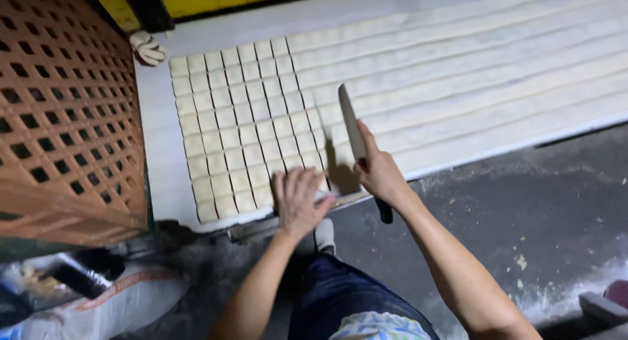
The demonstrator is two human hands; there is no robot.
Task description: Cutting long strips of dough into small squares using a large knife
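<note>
Head view: two hands point(297, 199), one knife point(352, 125), one dough sheet point(497, 72).

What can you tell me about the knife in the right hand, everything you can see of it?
The knife has a long, broad, pale metal blade and a dark handle whose end sticks out below the right hand. That hand grips it with the fingers reaching onto the blade. The blade stands on edge, tip pointing away, over the pale dough sheet, at the line between the cut squares and the uncut strips. Whether the edge touches the dough is unclear.
</note>
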